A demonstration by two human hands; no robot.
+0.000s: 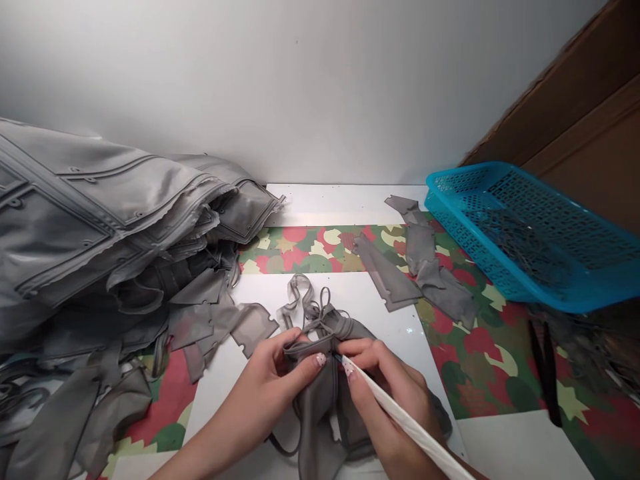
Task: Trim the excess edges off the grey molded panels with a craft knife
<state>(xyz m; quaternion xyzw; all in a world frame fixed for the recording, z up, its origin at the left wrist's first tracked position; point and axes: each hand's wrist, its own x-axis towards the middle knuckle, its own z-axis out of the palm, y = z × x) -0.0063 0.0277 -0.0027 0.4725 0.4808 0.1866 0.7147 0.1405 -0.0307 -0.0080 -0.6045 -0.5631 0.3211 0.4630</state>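
Observation:
A bunched grey rubbery piece (pixel 320 413) with thin loops of edging lies in front of me on a white board (pixel 220 373). My left hand (pixel 283 380) is closed on its upper edge, thumb on top. Held in my right hand (pixel 393 393) is a long white-handled tool (pixel 395 413), whose short dark tip touches or lies just beside the grey piece next to my left thumb. Right fingertips also rest against the grey material. What kind of tool it is does not show clearly. A curled grey strip (pixel 297 293) stands up behind the hands.
Large grey moulded sheets (pixel 125 193) are heaped at left, with loose grey offcuts (pixel 200 320) below. More flat scraps (pixel 390 273) lie right of centre. A blue plastic basket (pixel 505 267) holds thin dark strips. Black tweezers (pixel 545 373) lie at right, near a cardboard box (pixel 590 120).

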